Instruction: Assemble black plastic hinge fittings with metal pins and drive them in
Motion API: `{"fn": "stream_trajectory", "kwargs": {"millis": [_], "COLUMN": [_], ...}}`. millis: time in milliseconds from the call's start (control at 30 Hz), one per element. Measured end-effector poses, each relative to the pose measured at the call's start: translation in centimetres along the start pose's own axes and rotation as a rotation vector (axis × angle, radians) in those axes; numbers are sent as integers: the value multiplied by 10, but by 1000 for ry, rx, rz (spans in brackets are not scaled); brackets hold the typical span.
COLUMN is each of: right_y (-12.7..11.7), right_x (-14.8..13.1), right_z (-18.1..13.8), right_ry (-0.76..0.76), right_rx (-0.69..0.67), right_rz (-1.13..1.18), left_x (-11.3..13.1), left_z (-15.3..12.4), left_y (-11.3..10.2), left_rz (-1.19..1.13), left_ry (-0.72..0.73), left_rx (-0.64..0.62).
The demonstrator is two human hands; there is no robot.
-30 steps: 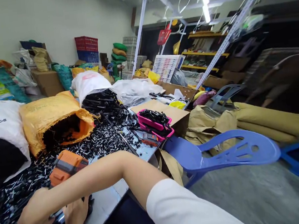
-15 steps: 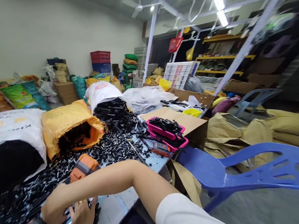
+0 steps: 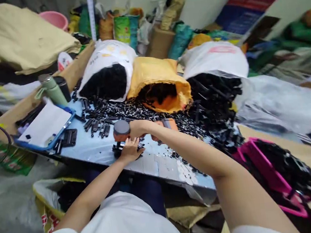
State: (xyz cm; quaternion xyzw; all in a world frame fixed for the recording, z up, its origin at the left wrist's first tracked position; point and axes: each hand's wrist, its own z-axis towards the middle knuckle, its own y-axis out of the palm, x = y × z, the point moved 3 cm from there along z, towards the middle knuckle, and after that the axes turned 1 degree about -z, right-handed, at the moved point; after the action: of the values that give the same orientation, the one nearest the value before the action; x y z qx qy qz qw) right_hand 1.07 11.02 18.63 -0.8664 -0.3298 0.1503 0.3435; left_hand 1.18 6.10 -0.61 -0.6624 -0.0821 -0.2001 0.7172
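My right hand [image 3: 140, 128] is closed around an orange and grey cordless drill [image 3: 122, 130], held sideways over the front of the table. Its grey rounded end points left, and its orange battery end [image 3: 170, 124] shows beyond my wrist. Just below the drill, my left hand [image 3: 131, 151], with a ring on one finger, presses on a dark plastic part [image 3: 117, 149] with a shiny strip. The fingers of my left hand curl over this part and partly hide it. Behind both hands lie many small black parts [image 3: 102, 117].
White sacks [image 3: 114, 50] [image 3: 216, 57] and a yellow sack [image 3: 153, 70] lie open toward me, with black parts inside. At left stand a blue tray [image 3: 46, 145] with paper and a green bottle [image 3: 53, 90]. Pink baskets [image 3: 265, 167] are at right.
My view has swung left and down, so the hands now appear nearer the middle. The blue chair has left view. My right hand still holds the drill above my left hand.
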Motion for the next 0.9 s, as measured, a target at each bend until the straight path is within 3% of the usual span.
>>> {"fn": "stream_trajectory", "kwargs": {"millis": [133, 233, 433, 567, 700, 800, 900], "right_y": [12, 14, 5, 11, 17, 17, 11], "right_x": [13, 8, -26, -41, -51, -42, -9], "right_z": [-3, -13, -17, -8, -4, -5, -10], "right_ry": [-2, -12, -25, -7, -30, -57, -91], "right_rx": [29, 38, -1, 13, 108, 78, 16], "right_rz": [49, 62, -46, -147, -236, -194, -1], "left_x": [-3, -4, -8, -9, -10, -10, -12], "left_z": [-14, -18, -17, -18, -18, -19, -20], "left_y": [3, 3, 4, 9, 14, 10, 2], "left_rz": [-56, -85, -149, -181, -230, -207, -142], "left_ry": [-2, 17, -66, -70, -51, -39, -31], "left_rx": [64, 93, -4, -22, -91, -93, -38]}}
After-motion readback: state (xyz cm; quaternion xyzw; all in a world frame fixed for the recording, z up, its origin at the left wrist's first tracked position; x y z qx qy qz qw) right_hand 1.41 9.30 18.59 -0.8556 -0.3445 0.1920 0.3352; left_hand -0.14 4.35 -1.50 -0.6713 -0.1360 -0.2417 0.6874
